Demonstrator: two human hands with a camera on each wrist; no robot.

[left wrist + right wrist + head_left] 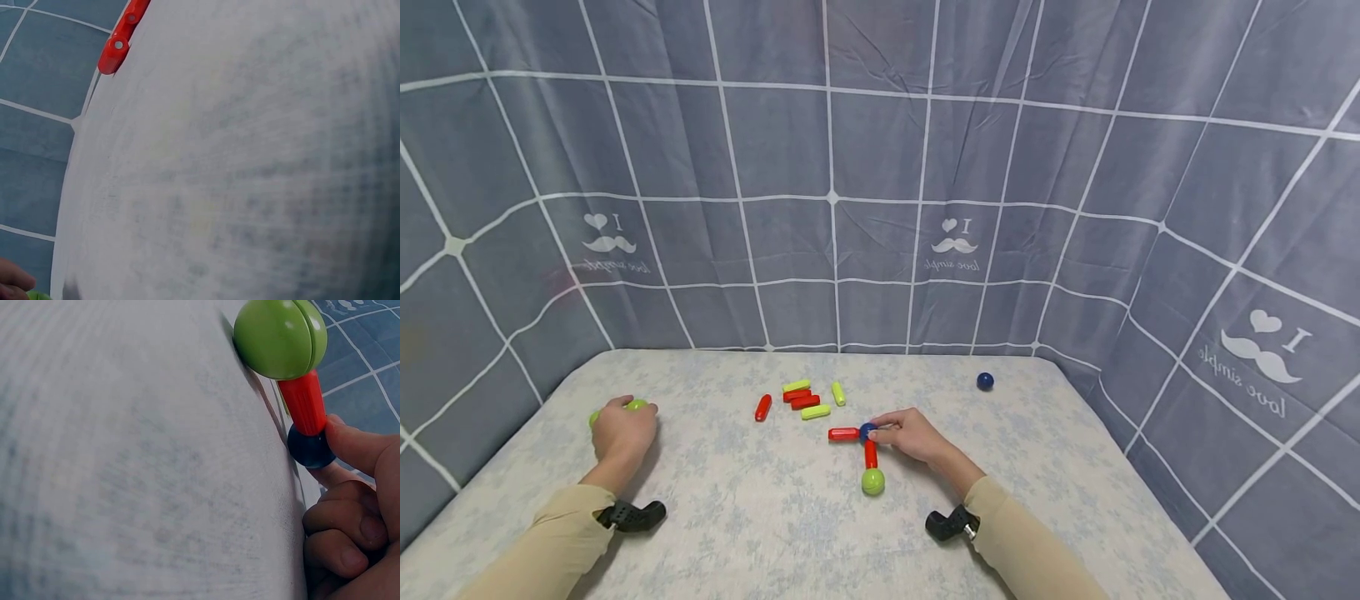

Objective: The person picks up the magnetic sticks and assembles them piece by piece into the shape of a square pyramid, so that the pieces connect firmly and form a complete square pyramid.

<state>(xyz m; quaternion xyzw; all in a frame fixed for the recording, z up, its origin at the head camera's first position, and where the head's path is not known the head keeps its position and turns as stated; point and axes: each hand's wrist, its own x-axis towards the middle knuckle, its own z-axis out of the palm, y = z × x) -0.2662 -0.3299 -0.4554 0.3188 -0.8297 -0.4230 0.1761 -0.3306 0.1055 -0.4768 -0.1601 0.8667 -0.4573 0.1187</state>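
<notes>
My right hand [910,435] pinches a dark blue ball [306,447] between thumb and forefinger, its other fingers curled in. From the blue ball one red rod [844,434] points left. A second red rod [303,403] joins it to a light green ball [872,482] nearer me. At the far left of the table, my left hand [625,429] reaches down over green balls. One green ball [637,405] shows between its thumb and fingers, and another bit of green [593,418] shows at its outer side. In the left wrist view only the fingertips [14,278] appear, at the corner.
Between the hands, farther back, lie loose red rods [806,402] and yellow-green rods [816,412]. A lone red rod [763,407] lies left of them. Another dark blue ball [985,381] sits at the back right. A grey curtain [880,242] hangs behind the patterned table [760,517].
</notes>
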